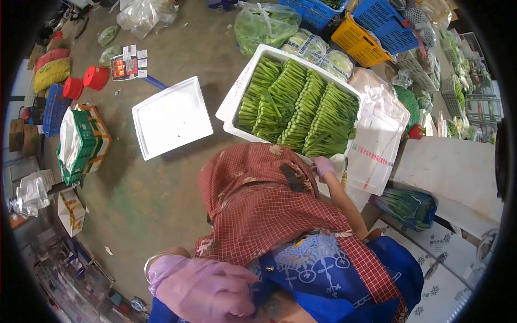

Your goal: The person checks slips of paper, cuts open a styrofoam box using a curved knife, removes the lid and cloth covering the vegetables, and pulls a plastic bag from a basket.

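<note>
My left hand [207, 285], in a pink glove, is close to the camera at the lower left, its fingers bent near my chest; what they hold, if anything, is hidden. My right hand [324, 167], also gloved in pink, rests at the near edge of a white foam box [235, 132]. Its fingers are partly hidden at the rim. Several rows of green leafy stalks [296, 102] fill the box. A red checked apron [264, 204] lies between my hands.
A white foam lid [173, 118] lies on the floor left of the box. Beyond are a scale display [124, 67], red containers [96, 78], a green crate [86, 142], bagged greens [266, 27] and a yellow crate [358, 40]. White cartons [439, 242] stand at right.
</note>
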A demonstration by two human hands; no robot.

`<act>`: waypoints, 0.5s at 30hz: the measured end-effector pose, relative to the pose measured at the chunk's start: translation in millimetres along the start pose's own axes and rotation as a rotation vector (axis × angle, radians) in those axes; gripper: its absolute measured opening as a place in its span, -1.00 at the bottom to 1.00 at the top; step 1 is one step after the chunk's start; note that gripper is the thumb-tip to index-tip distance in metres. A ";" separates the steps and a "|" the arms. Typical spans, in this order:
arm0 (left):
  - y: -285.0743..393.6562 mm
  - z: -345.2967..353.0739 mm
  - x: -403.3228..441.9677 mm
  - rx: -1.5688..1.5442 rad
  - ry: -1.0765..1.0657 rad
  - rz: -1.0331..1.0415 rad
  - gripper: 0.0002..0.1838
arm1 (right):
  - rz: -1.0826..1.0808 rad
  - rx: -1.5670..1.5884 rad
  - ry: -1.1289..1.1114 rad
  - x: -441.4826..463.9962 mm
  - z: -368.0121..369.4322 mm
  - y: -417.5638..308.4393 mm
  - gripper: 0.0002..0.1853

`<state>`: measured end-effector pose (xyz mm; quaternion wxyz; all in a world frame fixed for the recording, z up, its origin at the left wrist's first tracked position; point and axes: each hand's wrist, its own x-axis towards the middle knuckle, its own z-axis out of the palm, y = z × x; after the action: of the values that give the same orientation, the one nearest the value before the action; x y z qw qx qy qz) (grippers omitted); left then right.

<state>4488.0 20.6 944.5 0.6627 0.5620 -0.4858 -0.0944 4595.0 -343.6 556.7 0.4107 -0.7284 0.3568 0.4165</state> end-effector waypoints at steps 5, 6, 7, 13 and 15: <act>20.0 0.6 24.9 -0.717 0.514 0.675 -0.91 | -0.710 -1.148 0.127 49.8 -22.6 39.3 -0.69; 26.1 13.2 40.6 -1.055 0.601 0.992 -0.93 | -0.543 -0.752 0.039 70.8 -27.4 51.6 -0.73; 31.2 25.1 57.3 -1.366 0.678 1.342 -0.95 | -0.332 -0.382 -0.048 67.0 -22.9 48.5 -0.71; 5.4 27.8 41.1 -1.015 0.725 0.868 -0.93 | -0.133 0.030 -0.083 20.2 -6.0 27.7 -0.71; -7.5 23.7 32.5 -0.894 0.660 0.666 -0.92 | -0.116 0.070 -0.084 52.7 -20.4 35.7 -0.70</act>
<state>4490.0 -19.4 953.3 0.9412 0.0505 -0.3186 0.1008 4591.6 -385.8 505.0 0.4741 -0.7148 0.3108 0.4094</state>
